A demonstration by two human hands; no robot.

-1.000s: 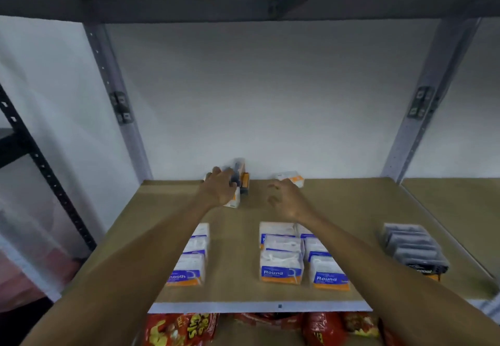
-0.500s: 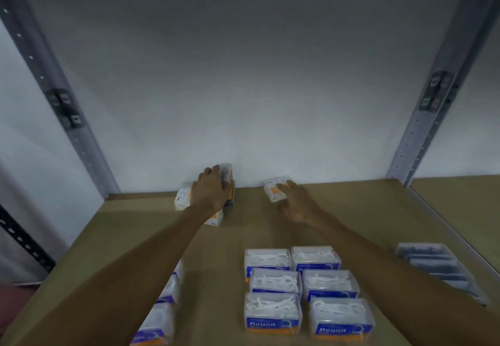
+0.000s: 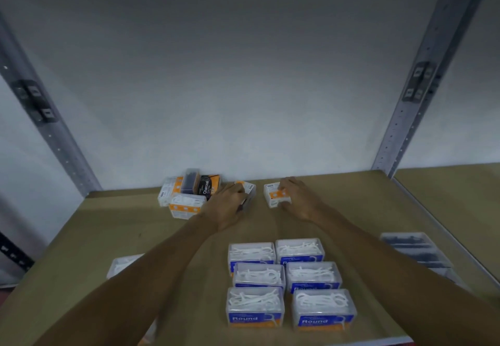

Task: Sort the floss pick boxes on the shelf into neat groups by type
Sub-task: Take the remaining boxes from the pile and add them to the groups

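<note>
Left hand [image 3: 226, 205] by "Charcoal" box [image 3: 207, 187] — "Round" boxes [image 3: 290, 282]

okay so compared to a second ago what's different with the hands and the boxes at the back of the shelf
The left hand has left the jumbled pile by the wall and now rests on a separate box just right of it. The right hand, which was reaching for the lone orange-labelled box, now has its fingers on it. The pile now shows fully, including a Charcoal box. The blue Round boxes in front look unchanged.
</note>
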